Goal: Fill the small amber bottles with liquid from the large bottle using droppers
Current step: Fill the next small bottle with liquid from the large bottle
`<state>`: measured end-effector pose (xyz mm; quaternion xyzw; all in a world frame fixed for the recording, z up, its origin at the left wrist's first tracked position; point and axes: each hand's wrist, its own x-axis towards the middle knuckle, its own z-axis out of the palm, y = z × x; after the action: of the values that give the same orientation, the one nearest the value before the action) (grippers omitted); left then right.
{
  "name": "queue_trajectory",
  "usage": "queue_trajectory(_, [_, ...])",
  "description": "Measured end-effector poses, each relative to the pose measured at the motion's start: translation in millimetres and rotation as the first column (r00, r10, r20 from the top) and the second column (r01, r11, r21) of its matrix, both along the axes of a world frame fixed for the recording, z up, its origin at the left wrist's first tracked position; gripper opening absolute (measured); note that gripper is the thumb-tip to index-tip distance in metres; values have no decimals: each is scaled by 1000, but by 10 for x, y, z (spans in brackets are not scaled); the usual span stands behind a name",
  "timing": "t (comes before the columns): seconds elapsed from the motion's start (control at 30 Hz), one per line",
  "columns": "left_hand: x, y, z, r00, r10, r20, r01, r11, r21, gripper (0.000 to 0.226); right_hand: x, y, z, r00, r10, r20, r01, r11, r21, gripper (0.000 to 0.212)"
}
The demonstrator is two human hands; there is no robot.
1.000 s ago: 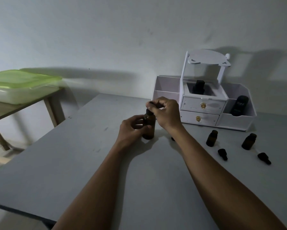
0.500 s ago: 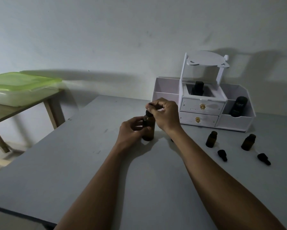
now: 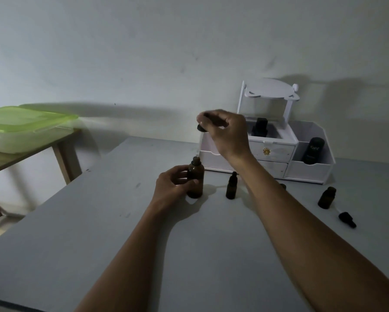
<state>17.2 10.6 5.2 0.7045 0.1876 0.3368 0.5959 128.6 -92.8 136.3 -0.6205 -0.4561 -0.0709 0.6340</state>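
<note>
The large amber bottle (image 3: 195,180) stands upright on the grey table (image 3: 99,221), and my left hand (image 3: 173,185) is wrapped around its left side. My right hand (image 3: 226,131) is raised well above it, pinching the black top of a dropper (image 3: 201,128); its thin glass tube is hard to make out. A small amber bottle (image 3: 231,185) stands just right of the large one. Another small bottle (image 3: 326,197) stands far right, with a loose black dropper (image 3: 347,219) lying in front of it. A third bottle (image 3: 283,186) is mostly hidden behind my right forearm.
A white drawer organizer (image 3: 312,171) stands against the wall behind the bottles, with a dark bottle (image 3: 259,127) in its top tray and a black bottle (image 3: 313,150) in its right bin. At left, a green-lidded box (image 3: 20,122) rests on a wooden side table.
My right hand has lifted from the large bottle's neck, carrying the dropper top up and away. My left hand stays on the bottle. The small bottle beside it has come into sight.
</note>
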Motion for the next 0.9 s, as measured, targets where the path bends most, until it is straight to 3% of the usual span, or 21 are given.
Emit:
queue_trajectory(0.07, [-12, -25, 11, 1000, 6, 28, -6, 1000, 10, 39, 17, -91, 177, 1000, -6, -3, 7, 999, 49, 15])
queue_trajectory(0.13, [-9, -62, 36, 991, 127, 49, -132, 984, 116, 47, 55, -217, 323, 1000, -25, -10, 26, 994, 106, 14])
queue_trajectory(0.27, [-13, -230, 133, 840, 457, 292, -535, 787, 308, 37, 195, -565, 424, 996, -73, -47, 80, 982, 174, 13])
queue_trajectory(0.37, [-2, -511, 234, 788, 433, 439, -595, 720, 358, 20, 371, -875, 312, 989, -136, -61, 145, 975, 170, 12])
queue_trajectory(0.47, [91, -875, 316, 838, 298, 458, -486, 788, 377, 7, 600, -1170, 85, 971, -209, -117, 224, 965, 135, 15])
queue_trajectory(0.57, [260, -1224, 320, 936, 91, 339, -231, 886, 401, 2, 784, -1419, -142, 942, -288, -172, 307, 946, 99, 23])
queue_trajectory(0.73, [665, -1567, 153, 994, -93, -51, 105, 937, 334, 35, 921, -1662, -384, 904, -356, -237, 389, 915, 110, 21])
queue_trajectory(0.9, [1013, -1594, 28, 974, -92, -206, 130, 974, 183, 64, 947, -1729, -452, 903, -369, -219, 403, 905, 137, 2])
